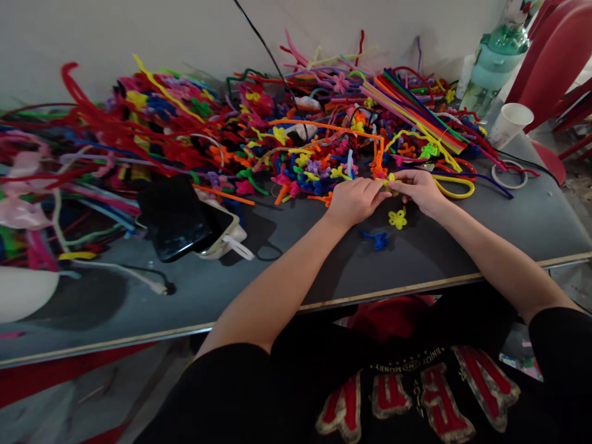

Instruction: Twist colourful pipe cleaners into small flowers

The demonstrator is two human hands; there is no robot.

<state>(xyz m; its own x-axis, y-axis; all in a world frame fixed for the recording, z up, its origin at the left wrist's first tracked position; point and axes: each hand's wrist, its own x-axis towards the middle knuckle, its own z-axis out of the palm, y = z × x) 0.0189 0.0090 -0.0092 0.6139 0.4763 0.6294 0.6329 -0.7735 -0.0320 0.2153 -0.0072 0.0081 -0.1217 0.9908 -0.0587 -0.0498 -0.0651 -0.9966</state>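
Observation:
Both hands meet over the grey table, pinching a small yellow pipe cleaner piece (391, 182) between them. My left hand (355, 200) is closed on its left side, with the back of the hand up. From the right, my right hand (419, 190) grips it between thumb and fingers. Part of the piece is hidden by the fingertips. Just below the hands lies a yellow pipe cleaner flower (397, 219). A blue pipe cleaner flower (380, 240) with a short stem rests nearer the table's front edge.
A heap of coloured pipe cleaners and flowers (314, 166) runs along the wall. Left of the hands are a dark phone (173, 219) and a cable plug (160, 288). At right stand a paper cup (511, 125), a tape roll (509, 174), scissors (456, 185) and a green bottle (497, 65).

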